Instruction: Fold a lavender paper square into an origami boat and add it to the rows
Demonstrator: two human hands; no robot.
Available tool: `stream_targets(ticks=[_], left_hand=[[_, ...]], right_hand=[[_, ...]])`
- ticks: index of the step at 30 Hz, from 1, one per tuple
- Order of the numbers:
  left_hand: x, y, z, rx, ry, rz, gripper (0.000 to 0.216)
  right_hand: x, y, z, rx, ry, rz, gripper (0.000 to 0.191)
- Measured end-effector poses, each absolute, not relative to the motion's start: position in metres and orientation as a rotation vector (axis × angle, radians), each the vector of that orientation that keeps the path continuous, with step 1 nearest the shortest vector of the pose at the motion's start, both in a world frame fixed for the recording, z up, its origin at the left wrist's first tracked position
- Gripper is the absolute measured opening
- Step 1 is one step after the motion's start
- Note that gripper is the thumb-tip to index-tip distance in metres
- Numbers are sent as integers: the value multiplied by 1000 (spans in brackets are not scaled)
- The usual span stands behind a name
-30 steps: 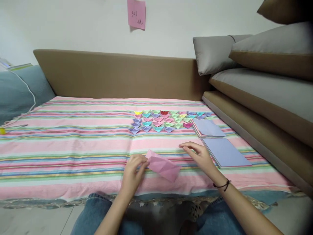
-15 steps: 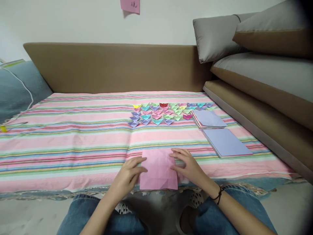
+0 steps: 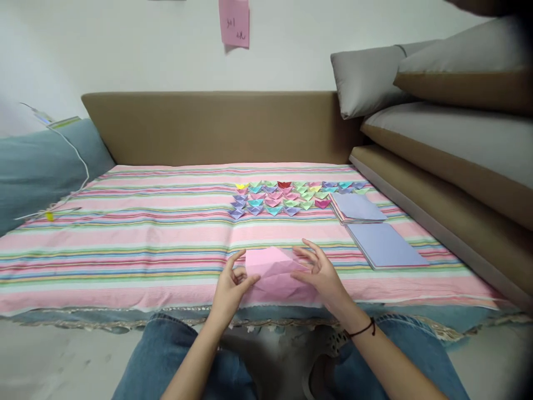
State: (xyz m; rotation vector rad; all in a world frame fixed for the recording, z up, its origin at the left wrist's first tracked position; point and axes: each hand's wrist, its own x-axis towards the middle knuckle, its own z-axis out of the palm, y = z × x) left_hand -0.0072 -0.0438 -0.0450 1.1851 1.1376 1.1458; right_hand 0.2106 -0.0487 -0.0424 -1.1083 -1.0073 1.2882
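Note:
A creased sheet of pink paper is held up near the front edge of the striped cloth, its surface bent along fold lines. My left hand grips its left side, thumb in front and fingers behind. On the right side, my right hand pinches the sheet between thumb and fingers, with the index finger raised. Beyond the paper stand several rows of small folded paper boats in many colours. Right of them lie a stack of lilac paper and a second, looser paper stack.
Grey and brown cushions are piled along the right. A brown backboard closes off the far side. A white cable and a small yellow item lie at left by a blue cushion. A pink note hangs on the wall.
The pink paper has gone from lying flat to being lifted and bent, with its near edge raised. Both hands have closed on its sides. The camera view has tilted up and turned left.

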Motion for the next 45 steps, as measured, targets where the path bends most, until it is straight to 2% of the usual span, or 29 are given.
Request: stream_targets(ticks=[4,6,11,19,25,29,33,35,36,39,41,43,45], left_hand=[[0,-59,-17,1111,1070,1179,46],[2,-67,-3,1166,1047,1197,33],[-1,-83,33,1345,978,1271,33],[-40,-124,89,1415,1048,1410,29],[-54,-147,109,1480,1130,1418,25],[-57,-137,103,1655,1150,1455,18],[-51,-109,78,1750,1010,1507,15],[-44,-97,65,1738,943,1479,24],[-41,-92,60,1765,940,1451,28],[-29,-81,48,1869,991,1361,17],[-22,-74,40,1821,1049,1384,13],[-15,-64,27,1717,1100,1389,12],[-8,-53,9,1613,1203,1337,15]], right_hand=[[216,-63,-13,-1022,-936,1695,62],[217,-70,0,-970,-974,1766,51],[215,-84,29,-1012,-982,1494,30],[182,-110,80,-891,-1166,1260,27],[182,-114,85,-874,-1503,1041,21],[193,-101,72,-795,-1529,747,6],[201,-88,58,-723,-1529,532,20],[205,-83,51,-706,-1597,468,23],[207,-82,47,-701,-1629,452,24],[215,-77,36,-711,-1698,436,24],[219,-72,25,-753,-1705,456,17],[222,-66,12,-850,-1674,524,9],[223,-57,-5,-970,-1609,628,12]])
